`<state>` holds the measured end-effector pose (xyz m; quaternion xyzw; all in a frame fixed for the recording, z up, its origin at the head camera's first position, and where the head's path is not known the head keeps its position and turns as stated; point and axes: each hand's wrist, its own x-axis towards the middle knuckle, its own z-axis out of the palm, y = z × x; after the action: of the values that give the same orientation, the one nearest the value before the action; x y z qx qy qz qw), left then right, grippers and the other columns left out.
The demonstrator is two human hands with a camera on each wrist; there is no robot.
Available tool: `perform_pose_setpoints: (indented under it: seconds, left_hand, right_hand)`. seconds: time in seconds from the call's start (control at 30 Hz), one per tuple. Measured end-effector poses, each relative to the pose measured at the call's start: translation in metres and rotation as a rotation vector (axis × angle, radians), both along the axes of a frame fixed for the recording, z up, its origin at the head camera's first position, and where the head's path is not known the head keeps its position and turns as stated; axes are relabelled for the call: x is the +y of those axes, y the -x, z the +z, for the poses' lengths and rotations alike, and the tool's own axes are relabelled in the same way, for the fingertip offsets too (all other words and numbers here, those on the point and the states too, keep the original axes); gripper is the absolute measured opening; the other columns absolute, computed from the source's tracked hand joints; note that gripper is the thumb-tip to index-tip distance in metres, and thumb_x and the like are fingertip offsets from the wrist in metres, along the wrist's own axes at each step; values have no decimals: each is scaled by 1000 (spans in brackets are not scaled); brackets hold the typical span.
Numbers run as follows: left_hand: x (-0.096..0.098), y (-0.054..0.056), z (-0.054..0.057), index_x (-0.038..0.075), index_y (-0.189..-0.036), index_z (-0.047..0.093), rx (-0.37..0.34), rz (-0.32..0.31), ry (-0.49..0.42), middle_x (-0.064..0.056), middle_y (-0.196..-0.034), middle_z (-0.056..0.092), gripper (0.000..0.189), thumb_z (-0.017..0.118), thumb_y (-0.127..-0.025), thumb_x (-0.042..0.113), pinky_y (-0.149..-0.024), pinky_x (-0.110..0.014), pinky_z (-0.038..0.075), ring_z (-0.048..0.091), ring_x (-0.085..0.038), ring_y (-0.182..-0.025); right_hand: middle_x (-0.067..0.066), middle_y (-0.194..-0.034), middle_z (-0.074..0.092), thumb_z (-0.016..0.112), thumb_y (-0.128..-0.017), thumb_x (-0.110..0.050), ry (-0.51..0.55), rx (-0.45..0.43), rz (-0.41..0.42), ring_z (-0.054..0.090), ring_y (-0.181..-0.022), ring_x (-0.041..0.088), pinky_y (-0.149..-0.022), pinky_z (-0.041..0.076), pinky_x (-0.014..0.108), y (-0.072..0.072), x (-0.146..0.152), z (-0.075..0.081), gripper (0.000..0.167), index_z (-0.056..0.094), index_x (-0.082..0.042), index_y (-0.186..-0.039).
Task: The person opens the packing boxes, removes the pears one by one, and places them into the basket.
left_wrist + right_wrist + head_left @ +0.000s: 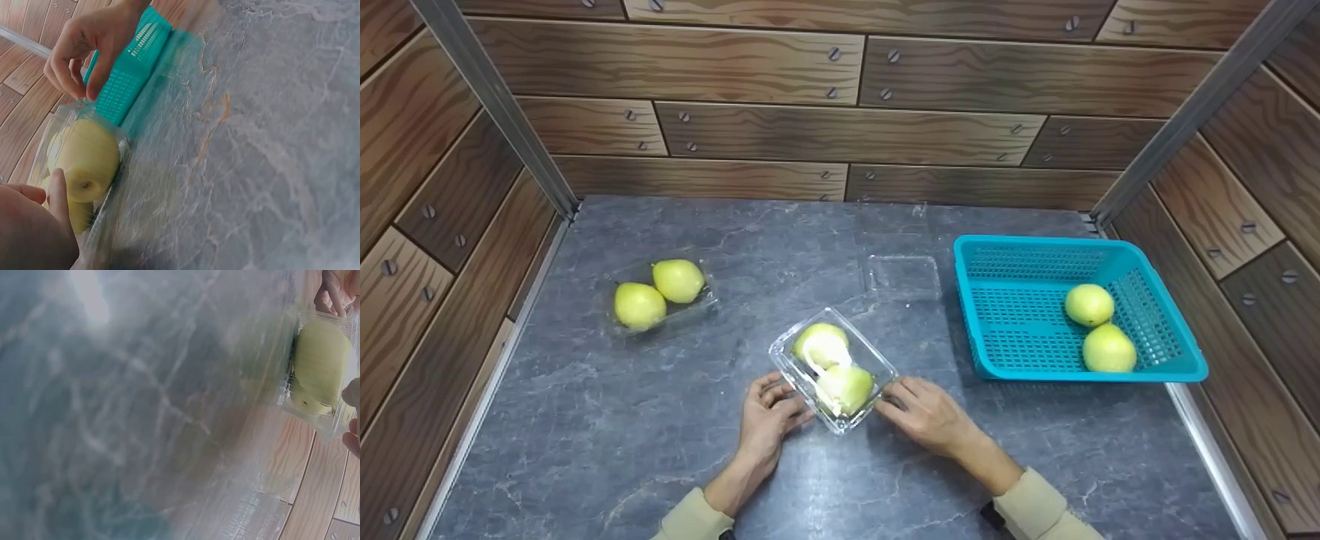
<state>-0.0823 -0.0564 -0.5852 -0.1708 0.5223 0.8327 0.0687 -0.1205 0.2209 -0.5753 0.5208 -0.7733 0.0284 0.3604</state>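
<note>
At the left of a grey marbled table [585, 450], two yellow-green pears [640, 305] lie side by side with a clear box [706, 298] that is hard to see against the surface. Next comes the left hand [765, 416], reaching in from the near edge in a beige sleeve [696, 517]; its bent fingers and thumb touch the near left side of a second clear box, the middle box [872, 358], though whether they grip it cannot be told. The middle box rests on the table at centre, turned at an angle, with two pears [846, 388] inside and bright glare across its clear top. Beyond it, towards the back, lies another clear container [904, 277], faint in outline. The right hand [926, 412], also sleeved in beige, pinches the right corner of the middle box between thumb and bent fingers. At the far right stands a turquoise basket [1035, 374] with perforated sides, holding two pears [1099, 330] that touch at its right end. Plank-patterned walls [765, 71] enclose the table at the back and both sides.
</note>
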Motion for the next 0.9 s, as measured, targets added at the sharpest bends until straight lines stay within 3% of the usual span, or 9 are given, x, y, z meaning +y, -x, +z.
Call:
perform_pose_setpoints:
  seconds: [0.3, 0.9]
  left_hand:
    - [3, -5, -2, -2, -144, 33, -2, -17, -21, -4, -106, 56, 67, 69, -88, -11, -76, -31, 70, 65, -12, -83]
    - [12, -6, -4, -1, -140, 33, -5, -32, -35, -1, -96, 55, 64, 71, -89, -10, -71, -29, 69, 66, -9, -74]
  right_hand:
    - [3, -97, 71, 56, -99, -7, -3, -15, 12, 68, -86, 18, -74, 65, 26, 0, 0, -2, 21, 76, -14, -100]
    - [0, -93, 72, 58, -101, -13, -45, 50, 16, 68, -84, 15, -76, 65, 26, 2, -3, -2, 18, 76, -15, -98]
